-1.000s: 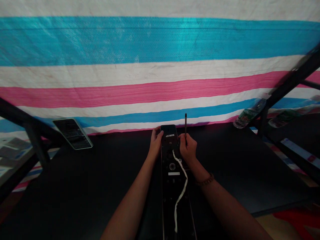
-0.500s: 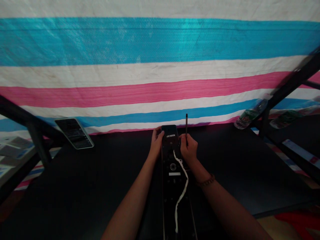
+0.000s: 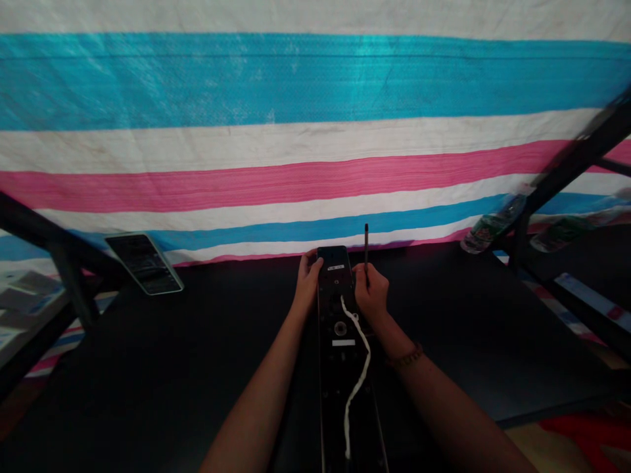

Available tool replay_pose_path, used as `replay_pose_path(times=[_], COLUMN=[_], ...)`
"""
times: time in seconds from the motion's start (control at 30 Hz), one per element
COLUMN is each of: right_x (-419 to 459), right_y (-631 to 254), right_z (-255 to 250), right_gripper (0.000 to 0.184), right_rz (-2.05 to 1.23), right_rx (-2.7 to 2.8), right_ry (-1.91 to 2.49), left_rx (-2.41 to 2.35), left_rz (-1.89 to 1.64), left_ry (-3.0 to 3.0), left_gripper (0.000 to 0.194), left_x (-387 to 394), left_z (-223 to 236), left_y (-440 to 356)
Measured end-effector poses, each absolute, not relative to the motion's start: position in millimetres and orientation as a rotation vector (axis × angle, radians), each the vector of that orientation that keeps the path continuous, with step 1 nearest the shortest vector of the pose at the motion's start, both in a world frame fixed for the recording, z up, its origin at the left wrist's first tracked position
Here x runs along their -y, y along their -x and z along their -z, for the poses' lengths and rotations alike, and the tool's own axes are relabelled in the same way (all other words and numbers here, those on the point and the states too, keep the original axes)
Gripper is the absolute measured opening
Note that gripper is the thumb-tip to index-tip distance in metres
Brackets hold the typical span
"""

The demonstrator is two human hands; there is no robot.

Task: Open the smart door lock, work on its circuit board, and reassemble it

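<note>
A long, narrow black device panel (image 3: pixel 340 381) stretches away from me over the dark table, with small white labels and a round fitting on its face. Down it runs a wavy white cable (image 3: pixel 365 368). My left hand (image 3: pixel 308 282) is closed around the panel's far left edge, its thumb on top. Closed at the far right edge, my right hand (image 3: pixel 372 289) grips a thin dark pen-like stick (image 3: pixel 366 243) that points upward. That hand rests against or right beside the panel; I cannot tell which.
A phone (image 3: pixel 145 263) leans at the far left of the black table (image 3: pixel 197 368). At the far right a clear plastic bottle (image 3: pixel 495 220) tilts by a dark metal frame (image 3: pixel 525 236). A striped tarp (image 3: pixel 315 131) hangs behind; white boxes (image 3: pixel 32 295) lie beyond the left edge.
</note>
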State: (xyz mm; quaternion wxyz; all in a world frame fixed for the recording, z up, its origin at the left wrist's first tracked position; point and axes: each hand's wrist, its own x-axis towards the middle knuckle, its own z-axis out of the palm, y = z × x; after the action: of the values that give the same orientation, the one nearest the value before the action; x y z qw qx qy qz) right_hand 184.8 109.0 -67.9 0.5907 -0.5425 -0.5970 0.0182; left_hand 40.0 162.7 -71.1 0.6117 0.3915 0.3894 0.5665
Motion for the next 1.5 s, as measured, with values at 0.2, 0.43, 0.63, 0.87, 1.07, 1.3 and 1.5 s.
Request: replay_pose_path(times=[0.2,0.43,0.63,0.87,1.07,1.3,1.5], right_x=[-109.6,-110.2,-109.5,-109.5,-110.2,-110.2,-109.4], right_y=[-184.5,-185.4,-185.4,-185.3,-185.9,-185.5,-184.9], right_z=[68.8,71.3,71.1,70.7,72.8,71.1,69.9], right_gripper=[0.027,0.030,0.030,0.028,0.028,0.028,0.027], right_rz=[-0.052,-0.049,-0.056,-0.038,-0.040,-0.050,-0.052], right_rx=[1.382,1.387,1.395,1.406,1.408,1.402,1.401], right_ry=[1.248,1.279,1.282,1.259,1.266,1.276,1.259], left_rx=[-0.907,-0.900,-0.901,-0.920,-0.901,-0.902,-0.905], left_rz=[-1.312,-1.306,-1.324,-1.306,-1.324,-1.319,-1.312], left_ry=[-0.906,-0.882,-0.887,-0.913,-0.900,-0.907,-0.908], left_gripper=[0.044,0.045,0.042,0.044,0.042,0.044,0.045], left_x=[-163.1,-161.8,-162.7,-162.1,-161.0,-163.0,-163.1], left_z=[71.1,68.3,70.1,68.9,66.7,70.5,69.8], left_y=[-40.4,-41.7,-42.1,-40.7,-41.3,-40.6,-41.1])
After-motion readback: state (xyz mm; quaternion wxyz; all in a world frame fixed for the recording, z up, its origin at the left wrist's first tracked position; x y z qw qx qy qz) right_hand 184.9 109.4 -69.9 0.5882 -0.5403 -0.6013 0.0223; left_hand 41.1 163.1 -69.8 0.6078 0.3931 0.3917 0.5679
